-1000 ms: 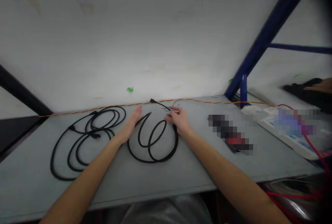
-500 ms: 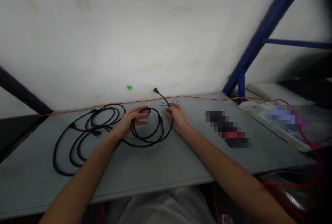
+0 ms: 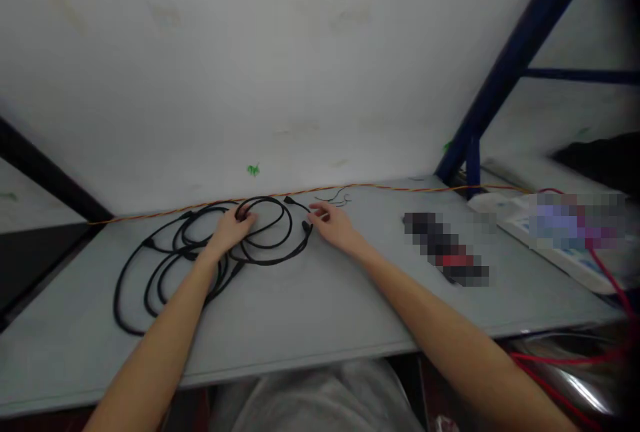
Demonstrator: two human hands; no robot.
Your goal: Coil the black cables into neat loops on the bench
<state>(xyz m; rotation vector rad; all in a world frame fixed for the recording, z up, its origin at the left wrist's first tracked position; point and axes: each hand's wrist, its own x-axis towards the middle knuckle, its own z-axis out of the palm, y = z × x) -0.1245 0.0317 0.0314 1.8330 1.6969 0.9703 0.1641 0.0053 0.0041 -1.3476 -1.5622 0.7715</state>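
A coiled black cable (image 3: 289, 225) lies low over the left-centre of the grey tabletop, its loops overlapping more black cable coils (image 3: 119, 285) at the left. My left hand (image 3: 231, 231) is closed round the upper left side of the coil, fingertips partly hidden. At the coil's right side, my right hand (image 3: 334, 224) has its thumb and fingers bent about the cable near one end. A small black connector (image 3: 289, 200) points back toward the wall from that end. A second dark plug-like piece (image 3: 307, 226) sits just below the right fingertips.
Thin dark wire scraps (image 3: 345, 197) lie behind my right hand. A blurred-out dark and red object (image 3: 445, 252) rests farther right, then a white power strip (image 3: 565, 252) with red cords. A twisted red-yellow wire (image 3: 390, 188) runs along the wall. Blue frame posts (image 3: 493, 95) rise at the right.
Both hands have shifted slightly left with the cable coil, which now sits lower and overlaps the other coils. The connector end has dropped from raised upright to near the tabletop.
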